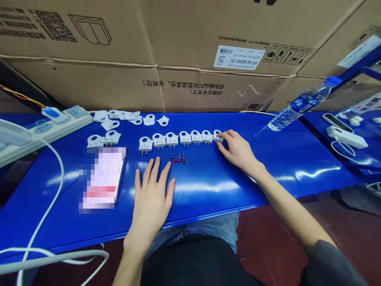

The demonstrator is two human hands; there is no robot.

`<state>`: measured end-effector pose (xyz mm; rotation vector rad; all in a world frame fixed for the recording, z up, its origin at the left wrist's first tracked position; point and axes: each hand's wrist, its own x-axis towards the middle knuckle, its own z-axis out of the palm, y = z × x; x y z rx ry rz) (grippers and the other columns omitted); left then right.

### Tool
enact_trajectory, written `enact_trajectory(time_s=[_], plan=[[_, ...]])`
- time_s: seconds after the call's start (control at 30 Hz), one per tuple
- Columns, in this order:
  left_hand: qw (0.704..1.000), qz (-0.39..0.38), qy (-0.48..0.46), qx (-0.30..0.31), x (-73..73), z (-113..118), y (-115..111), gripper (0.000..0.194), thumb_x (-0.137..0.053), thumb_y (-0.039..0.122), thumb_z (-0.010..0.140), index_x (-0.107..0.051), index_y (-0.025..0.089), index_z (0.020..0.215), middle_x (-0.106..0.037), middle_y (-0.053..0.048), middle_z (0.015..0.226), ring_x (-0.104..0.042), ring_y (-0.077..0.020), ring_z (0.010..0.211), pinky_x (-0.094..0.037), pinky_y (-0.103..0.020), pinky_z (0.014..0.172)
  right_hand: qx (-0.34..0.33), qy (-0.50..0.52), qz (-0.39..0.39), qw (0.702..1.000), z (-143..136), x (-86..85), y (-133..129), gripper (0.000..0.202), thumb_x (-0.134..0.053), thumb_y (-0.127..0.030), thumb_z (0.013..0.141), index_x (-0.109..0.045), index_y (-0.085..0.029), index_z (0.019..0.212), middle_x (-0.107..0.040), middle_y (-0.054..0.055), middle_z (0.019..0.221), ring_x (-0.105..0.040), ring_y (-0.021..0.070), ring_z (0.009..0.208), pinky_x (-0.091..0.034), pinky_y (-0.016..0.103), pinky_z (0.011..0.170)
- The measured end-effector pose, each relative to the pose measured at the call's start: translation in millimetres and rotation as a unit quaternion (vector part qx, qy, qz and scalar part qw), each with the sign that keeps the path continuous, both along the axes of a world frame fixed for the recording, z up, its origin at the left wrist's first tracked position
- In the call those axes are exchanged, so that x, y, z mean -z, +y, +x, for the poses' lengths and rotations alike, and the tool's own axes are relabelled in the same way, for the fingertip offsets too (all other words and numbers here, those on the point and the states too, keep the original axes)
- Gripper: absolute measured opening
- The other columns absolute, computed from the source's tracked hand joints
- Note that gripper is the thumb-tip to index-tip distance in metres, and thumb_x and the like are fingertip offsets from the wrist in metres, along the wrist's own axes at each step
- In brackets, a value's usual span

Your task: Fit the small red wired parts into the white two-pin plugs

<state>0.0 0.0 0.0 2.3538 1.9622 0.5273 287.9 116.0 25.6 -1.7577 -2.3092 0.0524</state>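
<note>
My left hand (153, 194) lies flat on the blue table (202, 194), fingers spread and holding nothing. The thumb and fingers of my right hand (238, 151) are at the rightmost white plug piece (218, 136), touching it. That piece ends a row of several white ring-topped plug pieces (185, 138), most with prongs pointing toward me. Between my hands, just below the row, lies a small pile of red and black parts (179, 159). More white pieces (149, 120) lie behind and to the left of the row.
A blurred-out phone-like item (104, 178) lies left of my left hand. At the far left are a power strip (44, 129) and white cables (58, 190). Large cardboard boxes (184, 47) stand behind the table. A water bottle (300, 105) leans at the right, near a white charger (347, 137).
</note>
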Motion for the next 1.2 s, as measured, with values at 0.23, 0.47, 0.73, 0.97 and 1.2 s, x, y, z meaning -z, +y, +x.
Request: enact_trajectory(time_s=[0.23, 0.47, 0.73, 0.97, 1.2], plan=[[1.000, 0.003, -0.010, 0.006, -0.9, -1.2, -0.2, 0.051, -0.038, 0.039, 0.107, -0.050, 0.018, 0.152, -0.044, -0.017, 0.164, -0.033, -0.0344, 0.157, -0.024, -0.065, 0.126, 0.022, 0.020, -0.001, 1.000, 2.2, -0.2, 0.6, 0.024, -0.059, -0.033, 0.096, -0.067, -0.021, 0.115, -0.069, 0.010, 0.113, -0.068, 0.0258, 0.095, -0.052, 0.034, 0.072], [1.000, 0.003, -0.011, 0.004, -1.5, -0.6, -0.1, 0.050, -0.038, 0.038, 0.107, -0.051, 0.018, 0.150, -0.045, -0.018, 0.163, -0.034, -0.0351, 0.156, -0.025, -0.066, 0.125, 0.024, 0.036, -0.015, 0.999, 2.7, -4.9, -11.7, 0.023, -0.062, -0.031, 0.093, -0.068, -0.022, 0.113, -0.064, 0.009, 0.116, -0.067, 0.0234, 0.088, -0.052, 0.034, 0.072], [1.000, 0.014, -0.019, 0.006, -2.0, -0.6, -1.0, 0.048, -0.040, 0.039, 0.107, -0.052, 0.017, 0.148, -0.050, -0.018, 0.159, -0.038, -0.0354, 0.154, -0.025, -0.064, 0.126, -0.034, 0.154, 0.054, 0.986, -26.2, -20.8, -36.6, 0.022, -0.061, -0.030, 0.095, -0.071, -0.024, 0.113, -0.062, 0.010, 0.124, -0.067, 0.0242, 0.100, -0.058, 0.036, 0.080], [0.998, 0.030, -0.054, 0.010, -0.9, -1.8, -1.6, 0.045, -0.044, 0.039, 0.106, -0.055, 0.018, 0.143, -0.059, -0.016, 0.150, -0.047, -0.0345, 0.147, -0.031, -0.060, 0.124, -0.185, 0.195, 0.041, 0.962, -76.7, -10.3, -47.9, 0.020, -0.056, -0.026, 0.099, -0.071, -0.024, 0.112, -0.065, 0.008, 0.125, -0.066, 0.0202, 0.111, -0.059, 0.033, 0.091], [0.991, 0.030, -0.127, 0.015, -6.9, -2.1, -2.1, 0.036, -0.043, 0.037, 0.107, -0.058, 0.021, 0.135, -0.065, -0.012, 0.140, -0.055, -0.0294, 0.137, -0.039, -0.051, 0.120, -0.264, 0.227, 0.041, 0.937, -101.3, 5.0, -47.8, 0.019, -0.054, -0.028, 0.101, -0.065, -0.022, 0.115, -0.070, 0.009, 0.120, -0.067, 0.0202, 0.110, -0.059, 0.034, 0.091]])
